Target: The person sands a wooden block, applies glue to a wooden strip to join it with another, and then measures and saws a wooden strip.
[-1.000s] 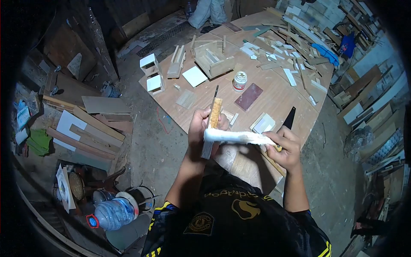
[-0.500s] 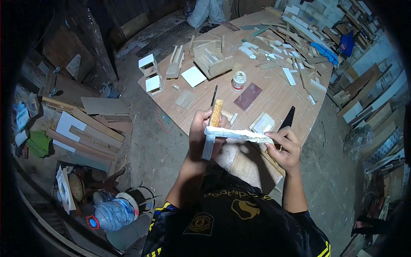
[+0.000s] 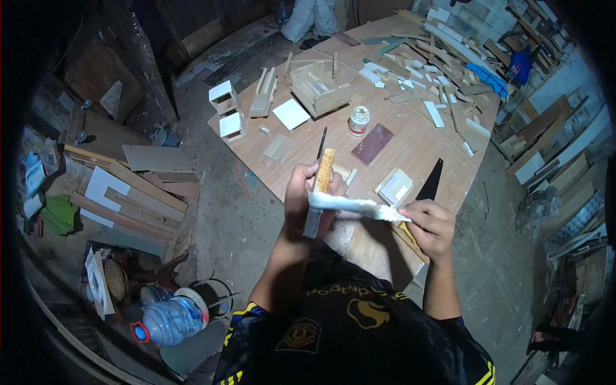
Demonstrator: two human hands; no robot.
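Jar: upright on the wooden tabletop, this labelled jar is what I place everything by.
Left hand: nearer me than the jar and to its left, my left hand is closed around a yellowish wooden piece.
White strip: nearer me than the jar, the white strip spans the gap between my hands, one end against the wooden piece, the other ragged.
Right hand: nearer me than the jar and to its right, my right hand pinches that ragged end between thumb and fingers.
Dark stick: left of the jar, a thin dark stick rises by my left hand; I can't tell whether I grip it.
Saw: right of the jar and nearer me, the saw lies partly behind my right hand.
Reddish panel: flat, just beside the jar on my side, the reddish panel.
Open box: beyond the jar to its left, the open box.
White panel: left of the jar, the white panel.
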